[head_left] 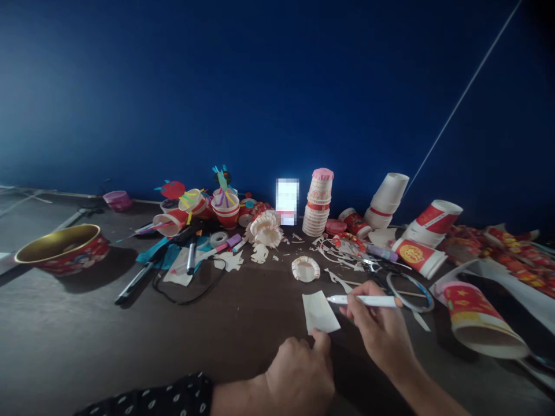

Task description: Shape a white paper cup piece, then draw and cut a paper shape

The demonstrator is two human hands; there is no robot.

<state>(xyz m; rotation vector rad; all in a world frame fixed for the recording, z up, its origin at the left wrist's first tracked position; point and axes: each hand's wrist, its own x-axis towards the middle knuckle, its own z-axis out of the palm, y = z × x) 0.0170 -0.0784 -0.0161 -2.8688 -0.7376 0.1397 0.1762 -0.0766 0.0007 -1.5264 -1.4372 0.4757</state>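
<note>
A small piece of white paper lies on the dark table in front of me. My left hand has its fingers curled, and one fingertip presses on the paper's near edge, holding it. In my right hand is a white marker pen with an orange end, gripped between thumb and fingers. The pen lies nearly level and its tip points left, by the paper's right edge. Just beyond the paper sits a ring-like cut paper cup piece. Whether the paper bears any marks I cannot tell.
Stacked paper cups stand at the back, with scissors and paper scraps before them. A red paper cup lies on its side at right. To the left are a gold-lined bowl and a black marker.
</note>
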